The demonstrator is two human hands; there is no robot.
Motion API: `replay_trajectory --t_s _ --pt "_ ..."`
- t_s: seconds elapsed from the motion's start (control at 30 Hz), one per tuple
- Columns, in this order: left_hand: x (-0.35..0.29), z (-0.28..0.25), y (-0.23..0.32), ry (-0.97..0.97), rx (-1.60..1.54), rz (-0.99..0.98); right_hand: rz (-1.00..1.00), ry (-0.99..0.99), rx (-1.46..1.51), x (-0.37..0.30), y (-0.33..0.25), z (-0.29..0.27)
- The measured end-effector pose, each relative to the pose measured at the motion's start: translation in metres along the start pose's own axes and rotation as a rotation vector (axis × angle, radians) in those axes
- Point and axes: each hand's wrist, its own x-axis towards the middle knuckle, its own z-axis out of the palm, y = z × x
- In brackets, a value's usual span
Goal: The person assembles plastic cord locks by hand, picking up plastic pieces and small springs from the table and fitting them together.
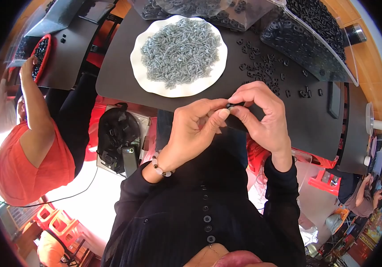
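Observation:
My left hand (193, 131) and my right hand (264, 118) meet over the near edge of the dark table (119, 66). Pinched between both sets of fingertips is a small black plastic part (236, 105), mostly covered by the fingers. Just beyond my hands stands a white scalloped plate (138, 73) heaped with small silver springs (179, 53). To the right of the plate, many loose black plastic pieces (260, 69) lie scattered on the tabletop, close to my right hand.
Clear bins of black pieces stand at the far side (253, 20) and far right (315, 49). A dark flat phone-like object (334, 100) lies near the right edge. On the left, a person in red (44, 155) reaches toward a red basket (44, 58). A black bag (117, 133) sits below the table.

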Motion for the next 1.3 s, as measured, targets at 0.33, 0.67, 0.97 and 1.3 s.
replay_trajectory --t_s 0.33,0.67,0.97,1.3 --pt "-0.002 -0.011 0.001 0.019 -0.142 -0.12 -0.1 -0.045 -0.077 0.017 0.006 0.001" --pt "-0.003 -0.011 0.0 0.108 0.373 0.149 -0.397 -0.015 -0.55 0.041 0.022 0.017" --pt "0.013 -0.001 -0.01 0.167 0.816 0.331 -0.433 -0.011 -0.513 0.045 0.03 0.015" --pt "0.0 -0.009 -0.008 0.264 0.247 0.036 -0.44 0.029 -0.508 0.034 0.011 0.01"
